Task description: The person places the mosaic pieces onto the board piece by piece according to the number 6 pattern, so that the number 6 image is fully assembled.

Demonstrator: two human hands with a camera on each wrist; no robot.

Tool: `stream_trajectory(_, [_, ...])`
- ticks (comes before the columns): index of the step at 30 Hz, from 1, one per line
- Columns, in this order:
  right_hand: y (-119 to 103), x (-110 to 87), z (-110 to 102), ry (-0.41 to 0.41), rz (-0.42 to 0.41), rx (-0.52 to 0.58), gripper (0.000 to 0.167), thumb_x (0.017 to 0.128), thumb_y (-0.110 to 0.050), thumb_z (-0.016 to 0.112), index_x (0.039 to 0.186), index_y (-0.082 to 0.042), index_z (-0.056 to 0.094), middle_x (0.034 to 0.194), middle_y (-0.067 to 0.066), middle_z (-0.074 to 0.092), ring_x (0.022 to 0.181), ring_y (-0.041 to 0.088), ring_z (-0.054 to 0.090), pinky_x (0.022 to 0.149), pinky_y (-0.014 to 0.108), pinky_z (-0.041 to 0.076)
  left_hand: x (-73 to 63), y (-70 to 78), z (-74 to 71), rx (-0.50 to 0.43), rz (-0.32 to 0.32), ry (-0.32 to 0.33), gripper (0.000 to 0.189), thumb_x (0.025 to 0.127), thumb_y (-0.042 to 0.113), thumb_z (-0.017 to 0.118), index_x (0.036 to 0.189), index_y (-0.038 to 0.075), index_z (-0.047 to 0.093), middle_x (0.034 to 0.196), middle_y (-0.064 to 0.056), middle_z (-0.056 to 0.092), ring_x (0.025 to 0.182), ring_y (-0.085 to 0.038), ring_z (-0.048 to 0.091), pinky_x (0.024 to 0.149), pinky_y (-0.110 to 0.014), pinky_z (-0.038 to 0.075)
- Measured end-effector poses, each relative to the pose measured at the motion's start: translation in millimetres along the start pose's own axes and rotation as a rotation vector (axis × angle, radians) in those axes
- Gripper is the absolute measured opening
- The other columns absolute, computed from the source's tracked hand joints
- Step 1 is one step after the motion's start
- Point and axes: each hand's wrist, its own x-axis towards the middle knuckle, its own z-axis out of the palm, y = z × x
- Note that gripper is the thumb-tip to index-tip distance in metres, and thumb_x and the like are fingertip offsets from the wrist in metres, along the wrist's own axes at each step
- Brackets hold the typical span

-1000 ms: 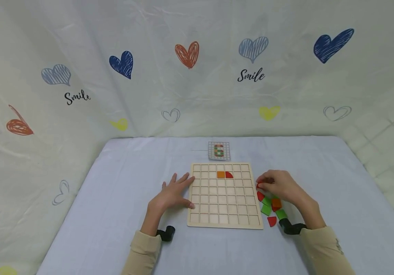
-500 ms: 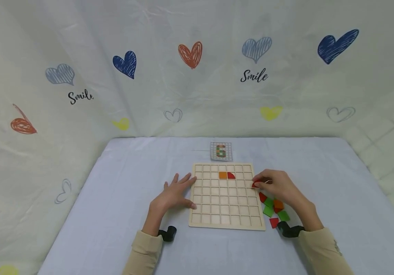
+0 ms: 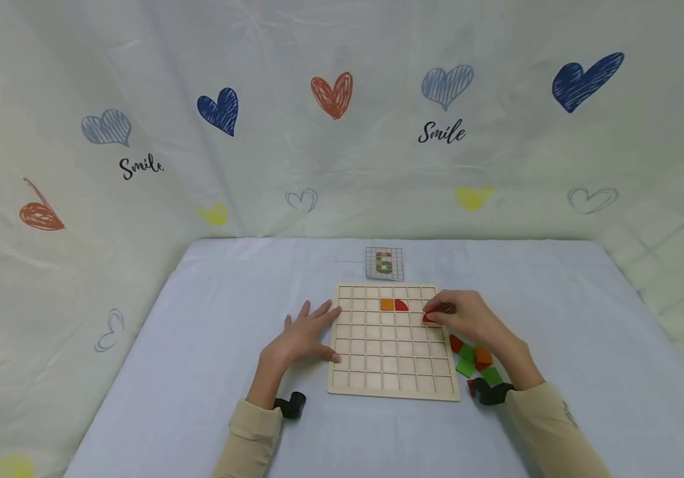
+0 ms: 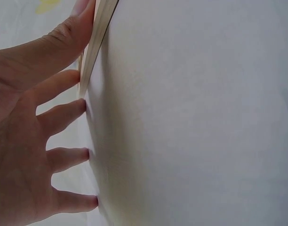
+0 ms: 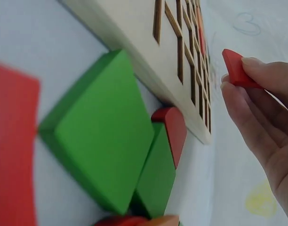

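A wooden grid board [image 3: 371, 364] lies on the table, with an orange square tile [image 3: 387, 304] and a red quarter-round tile [image 3: 401, 305] side by side in its upper rows. Fingers spread, my left hand [image 3: 301, 340] rests at the board's left edge, thumb and fingertips touching it; the left wrist view shows the thumb [image 4: 64, 40] against the board's side. Over the right part of the board, my right hand [image 3: 467, 315] pinches another red quarter-round tile [image 5: 238, 70] between thumb and fingers.
Beside the board's right edge lie loose tiles: green squares [image 5: 99, 132], an orange square [image 3: 483, 356] and red pieces [image 5: 174, 129]. Behind the board is a small pattern card [image 3: 384, 263] with a coloured figure on a grid. A printed white curtain [image 3: 377, 166] hangs behind the table.
My right hand has carried the pinched red tile leftward, from beside the board to above its right-hand cells. The left hand stays at the board's left edge.
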Motion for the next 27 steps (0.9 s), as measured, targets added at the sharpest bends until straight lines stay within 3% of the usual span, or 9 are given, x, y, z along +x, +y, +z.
stream_trajectory(13, [-18,23.6,1,-0.054,-0.128,-0.013,0.018,0.093,-0.006,0.073,0.111,-0.003,0.077,0.105,0.008,0.076,0.094,0.022,0.070,0.090,0.045,0.060,1.5,-1.4,0.0,-0.003,-0.007,0.004,0.099,0.077,0.036,0.090,0.161,0.023,0.038,0.172,-0.004,0.024,0.159,-0.044,0.003,0.118,-0.077,0.004])
stream_trajectory(27, [-37,55.7,12,-0.127,-0.201,-0.020,0.013,0.094,-0.003,0.071,0.105,-0.002,0.078,0.102,0.009,0.076,0.094,0.024,0.072,0.084,0.040,0.060,4.1,-1.4,1.2,0.003,-0.001,0.000,0.100,0.077,0.036,0.090,0.161,0.023,0.038,0.172,-0.004,0.023,0.159,-0.044,0.003,0.118,-0.078,0.004])
